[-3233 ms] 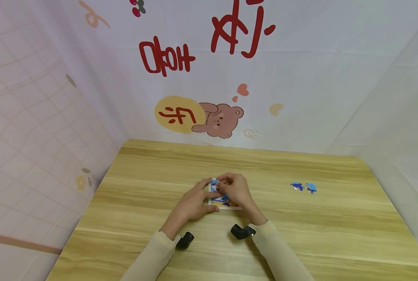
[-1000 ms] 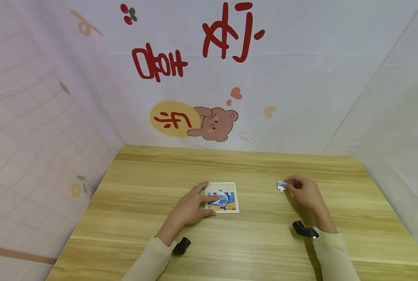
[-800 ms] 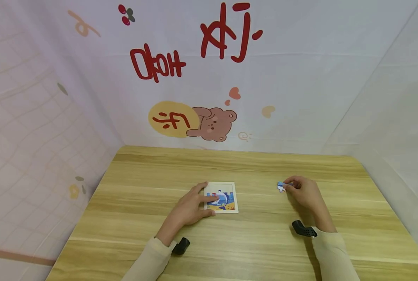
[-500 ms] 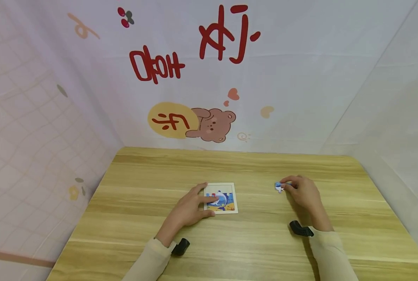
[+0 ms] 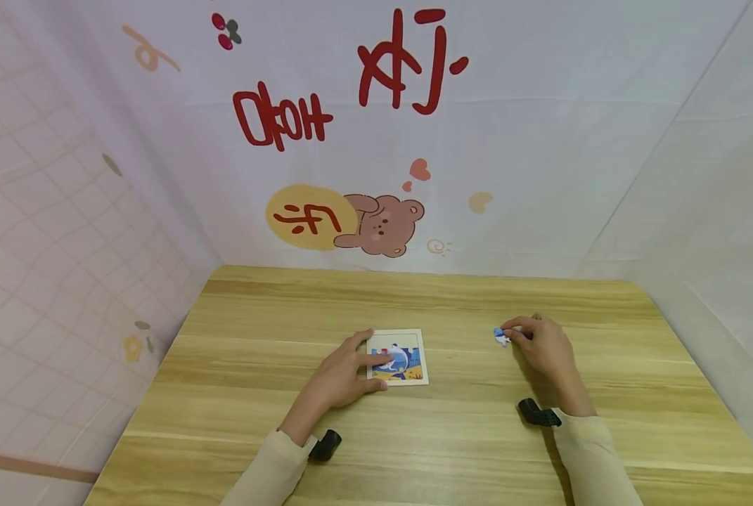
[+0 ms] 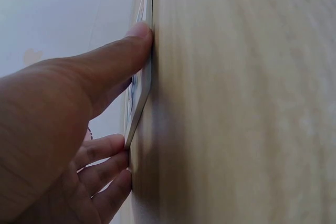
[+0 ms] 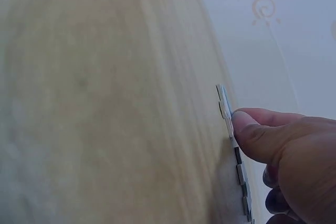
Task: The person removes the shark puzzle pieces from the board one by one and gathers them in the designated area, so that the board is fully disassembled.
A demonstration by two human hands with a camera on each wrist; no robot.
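A square puzzle board (image 5: 423, 357) with a pale rim lies flat on the wooden table, its lower part filled with a whale picture and its upper part bare. Spread across its left side is my left hand (image 5: 344, 372), one finger over the picture and the thumb (image 6: 139, 30) at the near edge. To the right of the board, my right hand (image 5: 547, 351) pinches a small blue-and-white puzzle piece (image 5: 500, 337) between thumb and fingertip, low over the table. More pieces (image 7: 243, 179) lie in a row beneath that hand, mostly hidden in the head view.
The wooden table (image 5: 452, 450) carries the board and pieces. Behind it and at both sides hangs a pale cloth (image 5: 528, 126) printed with a bear and red characters. Black wrist devices (image 5: 325, 445) sit at both sleeves.
Since the earliest frame my right hand has moved from the board to the pieces on the right and gripped one. Lately it has shifted slightly left. My left hand stays on the board.
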